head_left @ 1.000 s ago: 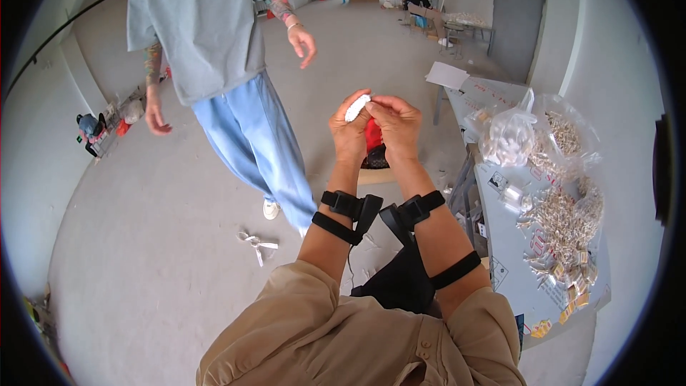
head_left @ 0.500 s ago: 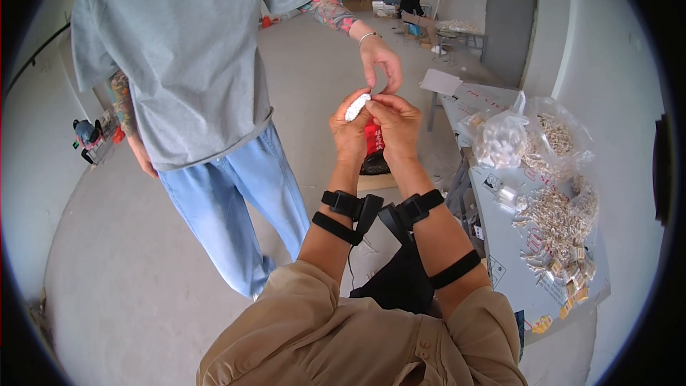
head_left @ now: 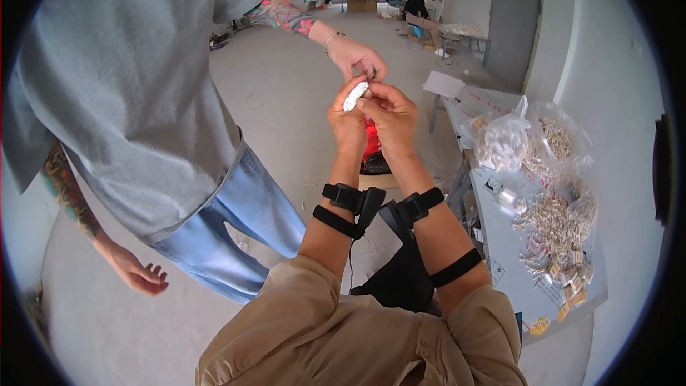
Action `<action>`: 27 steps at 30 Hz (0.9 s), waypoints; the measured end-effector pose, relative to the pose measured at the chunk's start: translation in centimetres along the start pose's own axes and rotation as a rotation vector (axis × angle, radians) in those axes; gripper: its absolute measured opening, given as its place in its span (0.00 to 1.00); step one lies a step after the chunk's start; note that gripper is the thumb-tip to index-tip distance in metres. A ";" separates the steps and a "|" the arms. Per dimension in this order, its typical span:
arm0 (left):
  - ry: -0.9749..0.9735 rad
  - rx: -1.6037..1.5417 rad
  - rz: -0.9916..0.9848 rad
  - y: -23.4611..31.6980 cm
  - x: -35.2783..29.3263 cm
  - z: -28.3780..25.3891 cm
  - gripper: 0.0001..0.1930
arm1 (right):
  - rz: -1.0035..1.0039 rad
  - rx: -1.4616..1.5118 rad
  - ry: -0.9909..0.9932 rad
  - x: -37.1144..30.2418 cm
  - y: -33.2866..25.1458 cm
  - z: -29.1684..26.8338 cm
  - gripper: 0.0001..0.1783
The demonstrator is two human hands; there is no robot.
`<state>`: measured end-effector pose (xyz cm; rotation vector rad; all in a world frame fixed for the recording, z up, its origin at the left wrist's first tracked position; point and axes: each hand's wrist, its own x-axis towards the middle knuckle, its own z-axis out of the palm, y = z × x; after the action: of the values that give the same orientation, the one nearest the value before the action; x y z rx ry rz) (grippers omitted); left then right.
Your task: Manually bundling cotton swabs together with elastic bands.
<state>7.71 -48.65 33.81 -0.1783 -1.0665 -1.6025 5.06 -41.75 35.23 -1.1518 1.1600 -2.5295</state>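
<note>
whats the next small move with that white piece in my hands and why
Probably hold it steady and let go only once the co-worker's hand grips it: both your left hand and right hand pinch the small white piece, and that hand hovers just above.

Grey table [head_left: 500,243] under bagged small parts [head_left: 564,221]

White piece [head_left: 355,96], black wrist straps [head_left: 348,199]

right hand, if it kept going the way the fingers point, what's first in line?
The right hand points up and left, fingers on the small white piece held with the left hand. Past that, probably the other person's hand, though depth is unclear.
</note>
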 end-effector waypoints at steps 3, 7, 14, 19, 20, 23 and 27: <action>0.035 -0.029 0.035 0.1 0.8 0.3 0.14 | -0.012 -0.060 -0.019 0.4 -0.1 0.8 0.18; 0.057 -0.067 0.037 0.8 1.3 0.7 0.13 | -0.085 -0.089 -0.029 0.7 -0.3 1.7 0.20; 0.087 -0.029 0.051 2.0 0.7 1.5 0.14 | -0.158 -0.153 -0.034 0.5 -1.0 2.2 0.18; 0.061 -0.059 0.050 1.7 -0.1 1.5 0.14 | -0.122 -0.098 -0.036 -0.2 -1.5 1.6 0.18; 0.062 -0.062 0.051 1.5 -0.2 1.5 0.14 | -0.123 -0.100 -0.038 -0.3 -1.5 1.6 0.18; 0.054 0.012 0.074 1.4 -0.2 1.7 0.15 | -0.138 -0.123 -0.008 -0.4 -1.9 1.5 0.18; 0.029 0.010 0.091 1.2 -0.5 1.8 0.18 | -0.140 -0.099 0.018 -0.5 -2.0 1.4 0.17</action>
<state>8.18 -46.97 35.13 -0.1940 -1.0298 -1.5141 6.75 -41.03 36.87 -1.2777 1.2638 -2.6159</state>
